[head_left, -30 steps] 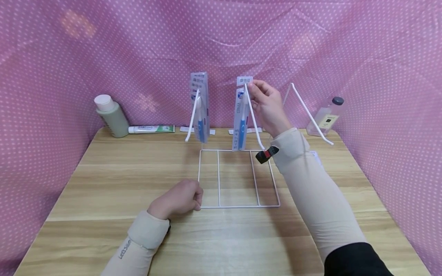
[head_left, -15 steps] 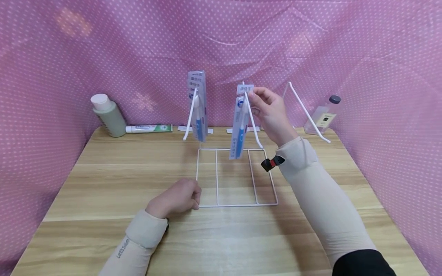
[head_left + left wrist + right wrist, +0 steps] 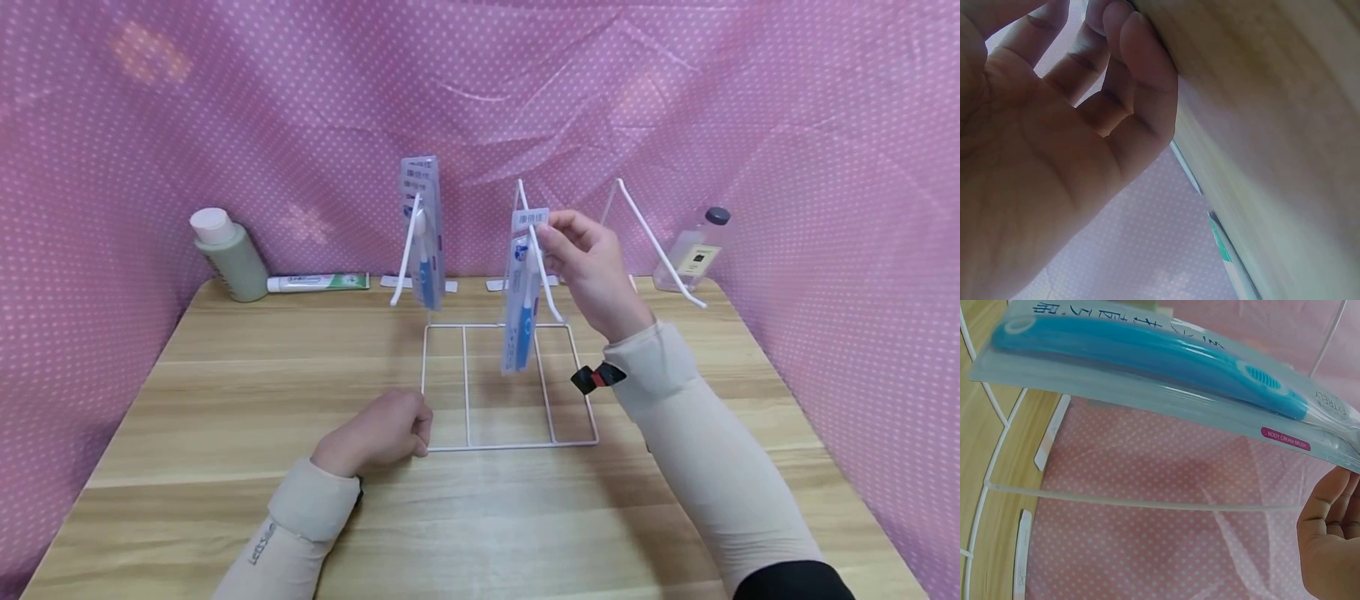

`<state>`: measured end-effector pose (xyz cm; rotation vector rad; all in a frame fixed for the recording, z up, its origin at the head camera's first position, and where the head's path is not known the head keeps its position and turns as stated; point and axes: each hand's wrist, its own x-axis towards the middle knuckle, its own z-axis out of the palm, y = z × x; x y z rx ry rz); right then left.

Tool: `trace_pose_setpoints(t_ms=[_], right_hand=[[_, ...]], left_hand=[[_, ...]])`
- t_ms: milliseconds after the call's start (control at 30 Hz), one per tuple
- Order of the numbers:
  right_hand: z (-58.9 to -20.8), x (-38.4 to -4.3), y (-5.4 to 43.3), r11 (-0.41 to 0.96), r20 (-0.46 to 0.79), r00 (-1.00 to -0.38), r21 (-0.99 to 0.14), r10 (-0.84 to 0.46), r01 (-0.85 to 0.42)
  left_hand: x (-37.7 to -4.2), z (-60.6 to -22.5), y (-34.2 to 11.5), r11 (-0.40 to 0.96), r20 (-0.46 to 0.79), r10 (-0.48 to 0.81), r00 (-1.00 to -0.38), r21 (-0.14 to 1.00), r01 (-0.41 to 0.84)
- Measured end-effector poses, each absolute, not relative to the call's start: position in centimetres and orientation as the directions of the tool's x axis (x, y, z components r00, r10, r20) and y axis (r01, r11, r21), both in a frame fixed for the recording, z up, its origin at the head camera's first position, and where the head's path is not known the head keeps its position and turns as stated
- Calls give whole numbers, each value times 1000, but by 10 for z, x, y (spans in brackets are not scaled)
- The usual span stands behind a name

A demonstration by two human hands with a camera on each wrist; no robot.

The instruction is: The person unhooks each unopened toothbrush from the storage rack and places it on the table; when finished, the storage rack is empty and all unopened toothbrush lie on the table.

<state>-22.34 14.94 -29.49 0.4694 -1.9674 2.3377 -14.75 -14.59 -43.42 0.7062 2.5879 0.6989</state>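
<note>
My right hand (image 3: 592, 267) pinches the top right edge of a packaged blue toothbrush (image 3: 525, 300), which hangs tilted along the middle hook (image 3: 550, 292) of a white wire rack (image 3: 467, 383). In the right wrist view the toothbrush pack (image 3: 1147, 369) crosses the upper part, its blue handle inside clear plastic. The left hand (image 3: 382, 429) holds the front left corner of the rack's base, low at the tabletop. Its curled fingers (image 3: 1147, 56) show in the left wrist view, where the gripped wire is hidden.
Several toothbrush packs (image 3: 423, 242) hang from the left hook; the right hook (image 3: 660, 246) bears nothing. Behind the rack lie a toothpaste tube (image 3: 318, 282) and white strips (image 3: 418, 283). A green bottle (image 3: 232, 254) and a clear bottle (image 3: 692, 250) stand at either side.
My right hand has drawn the toothbrush pack forward and down along the middle hook, toward its tip. The left hand stays at the rack's corner.
</note>
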Motion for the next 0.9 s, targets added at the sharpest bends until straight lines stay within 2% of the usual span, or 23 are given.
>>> trace_pose_setpoints(t_ms=[600,900], right_hand=[[-297,-175,161,-74,330,-916,-944,-226,-322],[-303,-145,166,-121,348,-899,-937,-266,-327]], left_hand=[[-149,-434,-144,762,-237,531,-814,554,336],[-147,-433,-144,758,-233,536,-811,556,341]])
